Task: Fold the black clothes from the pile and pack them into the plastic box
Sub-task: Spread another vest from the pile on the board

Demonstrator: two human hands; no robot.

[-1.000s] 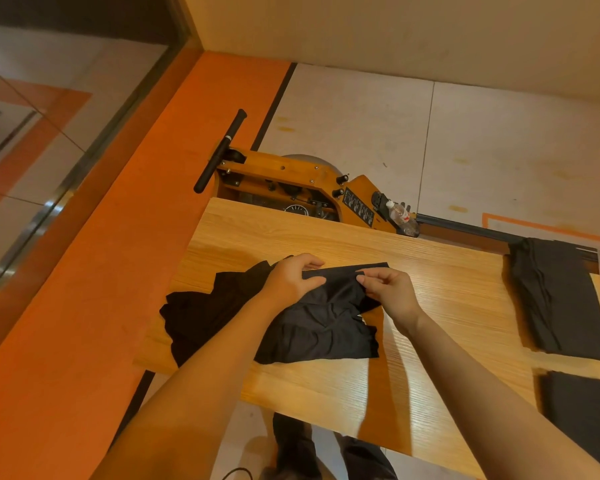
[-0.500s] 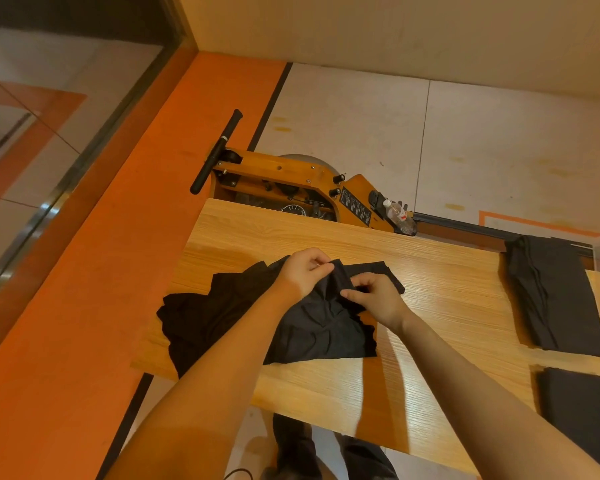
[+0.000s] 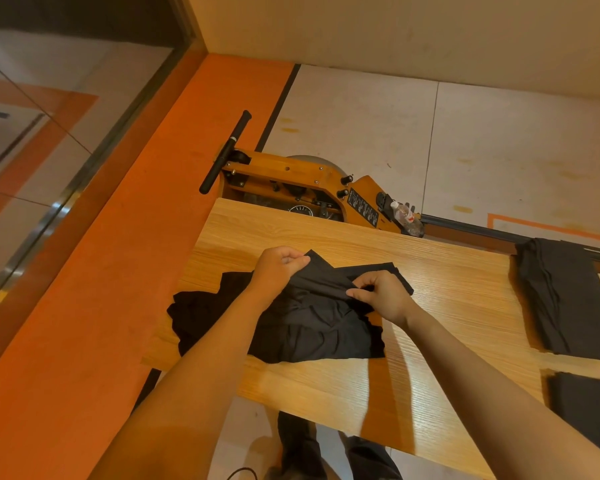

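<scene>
warm, dim amber light from above on my feed. arms throw soft shadows across the table [image 3: 430, 289]. edges bow from the wide lens; black cloth [image 3: 319, 327] loses detail.

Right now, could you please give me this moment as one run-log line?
step: folding | left hand: pinching black garment | right hand: pinching same garment | place: wooden table | folded clothes: at right | box: barely in view
</scene>
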